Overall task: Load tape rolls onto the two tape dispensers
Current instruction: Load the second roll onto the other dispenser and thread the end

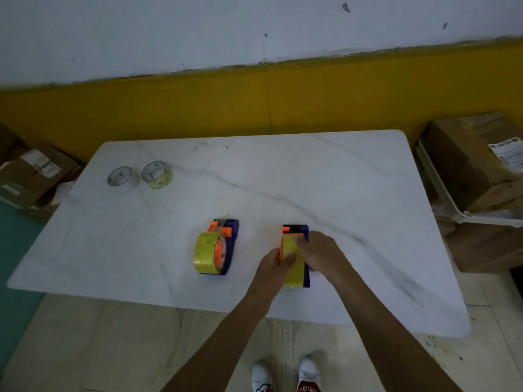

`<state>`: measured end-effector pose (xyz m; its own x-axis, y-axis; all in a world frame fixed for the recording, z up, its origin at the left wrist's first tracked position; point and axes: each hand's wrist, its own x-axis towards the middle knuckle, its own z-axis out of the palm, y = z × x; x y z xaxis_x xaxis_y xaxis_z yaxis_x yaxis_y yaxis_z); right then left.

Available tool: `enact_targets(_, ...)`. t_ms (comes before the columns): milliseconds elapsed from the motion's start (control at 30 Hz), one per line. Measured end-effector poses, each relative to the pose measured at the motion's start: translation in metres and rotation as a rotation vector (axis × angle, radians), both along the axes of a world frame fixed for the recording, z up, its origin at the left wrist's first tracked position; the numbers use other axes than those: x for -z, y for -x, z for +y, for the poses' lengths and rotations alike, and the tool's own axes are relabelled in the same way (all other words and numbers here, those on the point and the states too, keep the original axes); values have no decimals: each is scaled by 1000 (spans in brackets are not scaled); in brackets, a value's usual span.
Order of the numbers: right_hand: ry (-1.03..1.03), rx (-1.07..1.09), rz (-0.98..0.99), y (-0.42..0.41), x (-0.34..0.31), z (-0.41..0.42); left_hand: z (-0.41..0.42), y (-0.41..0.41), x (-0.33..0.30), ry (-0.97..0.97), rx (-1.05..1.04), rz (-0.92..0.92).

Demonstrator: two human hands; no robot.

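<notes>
Two purple-and-orange tape dispensers lie on the white marble table (339, 179). The left dispenser (230, 236) carries a yellow tape roll (208, 251) and stands alone. The right dispenser (297, 230) also holds a yellow tape roll (293, 267), and both hands are on it. My left hand (273, 263) grips the roll and the orange side from the left. My right hand (319, 250) presses on the roll's top and the purple side from the right. Two spare rolls, a clear tape roll (120, 176) and a pale yellow tape roll (155, 174), sit at the far left.
Cardboard boxes (36, 174) are stacked on the floor left of the table, and more boxes (467, 162) with a white tray stand at the right. A yellow-and-white wall runs behind the table. My white shoes (285, 374) show below the near edge.
</notes>
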<state>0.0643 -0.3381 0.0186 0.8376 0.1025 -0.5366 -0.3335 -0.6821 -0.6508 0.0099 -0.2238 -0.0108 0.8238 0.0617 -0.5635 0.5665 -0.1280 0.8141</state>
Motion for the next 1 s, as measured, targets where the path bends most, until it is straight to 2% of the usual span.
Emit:
enact_targets(67,19,6,-122,-15,5,-5,1,1,5,35,-12,-2)
enact_targets(267,-111,-259,-80,-48,16,-10,6,-3,11,114,-77,5)
enact_targets(367,-150,-296,-98,-55,17,-15,6,-5,15,112,-85,22)
enact_targets(567,-47,-281,-124,-68,33,-11,-1,-15,17,41,-27,48)
enact_targets(667,42,-305,-203,-67,39,-5,0,-18,18,81,-17,93)
enact_targets(833,19,-175,-284,-79,41,-1,3,-23,18,153,26,151)
enact_targets(900,-108,-64,-228,-89,37,-2,3,-24,18,175,39,172)
enact_targets(1000,-371,172,-39,-104,20,-2,1,-25,15,136,8,165)
